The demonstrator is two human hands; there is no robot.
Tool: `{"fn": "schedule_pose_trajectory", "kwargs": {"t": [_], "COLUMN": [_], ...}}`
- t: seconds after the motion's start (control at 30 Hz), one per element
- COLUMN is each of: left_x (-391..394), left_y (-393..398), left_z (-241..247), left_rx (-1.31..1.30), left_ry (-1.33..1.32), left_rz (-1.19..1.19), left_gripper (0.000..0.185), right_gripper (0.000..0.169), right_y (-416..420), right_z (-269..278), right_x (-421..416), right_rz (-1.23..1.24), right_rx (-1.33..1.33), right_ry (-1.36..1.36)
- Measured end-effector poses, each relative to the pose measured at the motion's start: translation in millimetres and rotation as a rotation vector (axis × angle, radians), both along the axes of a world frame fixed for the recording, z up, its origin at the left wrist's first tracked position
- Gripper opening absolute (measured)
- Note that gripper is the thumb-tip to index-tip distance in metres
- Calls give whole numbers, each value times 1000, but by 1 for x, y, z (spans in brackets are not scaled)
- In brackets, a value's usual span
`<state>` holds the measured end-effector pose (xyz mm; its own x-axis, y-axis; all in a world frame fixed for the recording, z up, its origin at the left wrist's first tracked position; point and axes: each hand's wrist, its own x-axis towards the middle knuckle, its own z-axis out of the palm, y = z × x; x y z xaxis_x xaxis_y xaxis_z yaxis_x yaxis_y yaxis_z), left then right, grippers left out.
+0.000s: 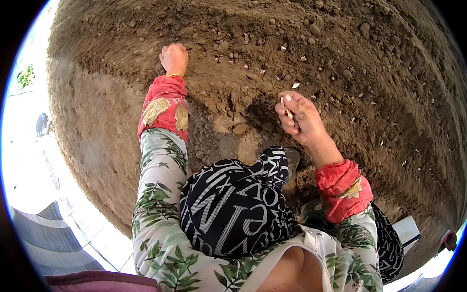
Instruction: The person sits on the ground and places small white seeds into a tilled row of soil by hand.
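Observation:
My left hand (175, 59) reaches forward to the bare soil, its fingers curled down against the ground; whatever lies under them is hidden. My right hand (298, 114) is raised above the soil, palm turned up, with small pale cloves (288, 114), apparently garlic, held between its thumb and curled fingers. Just beyond its fingertips a whitish clove (295, 85) lies on the soil. Several more pale cloves (303, 58) are spread in loose rows over the crumbly brown soil (223, 80) in front and to the right.
Clods and small stones (365, 30) dot the soil. A shoe (292, 159) stands beside my patterned trouser knee. A white box-like object (406, 230) is at the lower right. At the far left edge a distant person (41, 124) bends down; part of another person (449, 240) shows at the lower right rim.

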<state>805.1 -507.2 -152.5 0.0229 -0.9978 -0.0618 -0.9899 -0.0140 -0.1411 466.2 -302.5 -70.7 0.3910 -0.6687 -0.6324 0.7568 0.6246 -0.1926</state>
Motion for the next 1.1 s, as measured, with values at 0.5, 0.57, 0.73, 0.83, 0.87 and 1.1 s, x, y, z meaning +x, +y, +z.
{"fn": "schedule_pose_trajectory", "kwargs": {"t": [0.5,0.57,0.73,0.83,0.87,1.1], "left_x": [-168,-156,-99,-32,-37,-58], "left_y": [150,139,35,-24,-34,-54], "left_z": [109,99,43,-17,-17,-1], "left_rx": [652,571,165,21,7,44], "left_ry": [1739,1903,1173,761,640,190], "left_rz": [257,402,435,185,101,-18], "left_gripper": [21,19,24,19,17,12], "right_gripper": [34,33,25,28,33,35], "right_y": [-9,-10,0,-3,-3,-6], "right_z": [18,19,5,8,2,11], "right_x": [27,28,13,11,7,-9], "right_rz": [-89,-75,-65,-84,-67,-32], "right_rx": [-90,-32,39,48,51,34], "right_ry": [294,302,79,-44,-38,31]}}
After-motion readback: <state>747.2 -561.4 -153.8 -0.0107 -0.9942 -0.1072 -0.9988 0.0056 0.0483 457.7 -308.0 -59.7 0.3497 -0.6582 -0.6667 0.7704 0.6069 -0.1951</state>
